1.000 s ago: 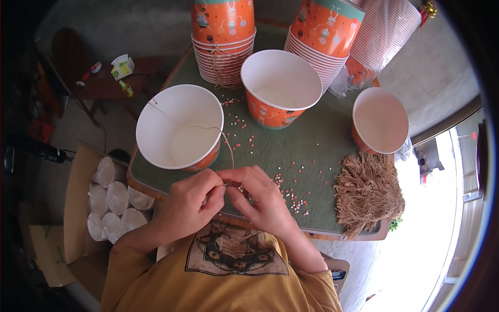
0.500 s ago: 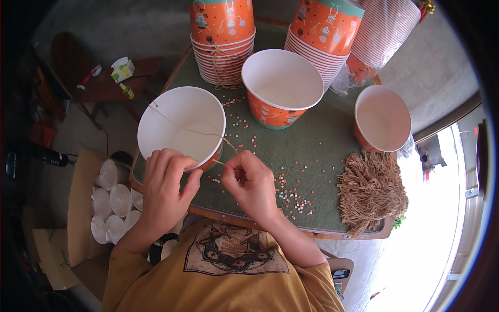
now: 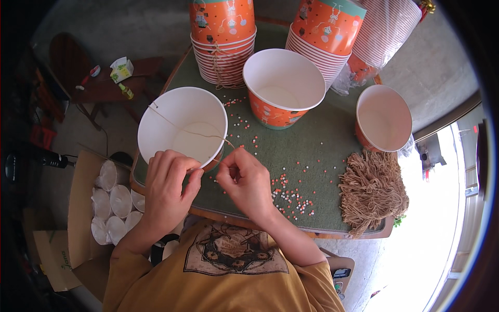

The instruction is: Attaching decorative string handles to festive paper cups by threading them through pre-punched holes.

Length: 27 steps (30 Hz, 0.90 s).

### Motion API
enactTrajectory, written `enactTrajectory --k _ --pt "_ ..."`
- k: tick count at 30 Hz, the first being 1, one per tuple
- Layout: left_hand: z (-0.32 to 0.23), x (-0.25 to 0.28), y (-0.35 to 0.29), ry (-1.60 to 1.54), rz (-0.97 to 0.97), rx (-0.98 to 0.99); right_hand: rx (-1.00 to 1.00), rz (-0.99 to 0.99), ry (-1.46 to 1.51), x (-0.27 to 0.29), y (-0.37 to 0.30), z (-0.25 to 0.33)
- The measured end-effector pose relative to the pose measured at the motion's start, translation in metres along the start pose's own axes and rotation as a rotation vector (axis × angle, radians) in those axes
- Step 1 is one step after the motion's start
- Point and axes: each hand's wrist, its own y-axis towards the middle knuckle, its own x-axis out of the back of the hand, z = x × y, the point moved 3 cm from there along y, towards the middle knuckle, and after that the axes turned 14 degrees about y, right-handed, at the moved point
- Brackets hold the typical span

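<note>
A white-lined paper bucket stands at the table's near left. My left hand grips its near rim, fingers over the edge and thumb toward the outside. A thin twine runs from a hole at the bucket's far left rim, across the opening, to my right hand. Beside the bucket's right side, that hand is closed in a pinch on the twine; its fingertips are partly hidden. A thick bundle of brown twine lies at the table's right edge.
Another orange bucket stands at mid-table, a smaller one on the right. Stacked buckets and a second stack rise behind. Tiny orange and white beads lie scattered. Left of the table is a carton of clear plastic cups.
My right hand has shifted slightly left, closer to the bucket's side, still pinching the twine. The left hand stays on the rim.
</note>
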Motion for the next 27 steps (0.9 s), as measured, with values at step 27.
enactTrajectory --k 27 --pt "0.048 -0.030 0.049 -0.800 0.683 0.133 0.036 0.019 -0.069 -0.006 0.007 0.003"
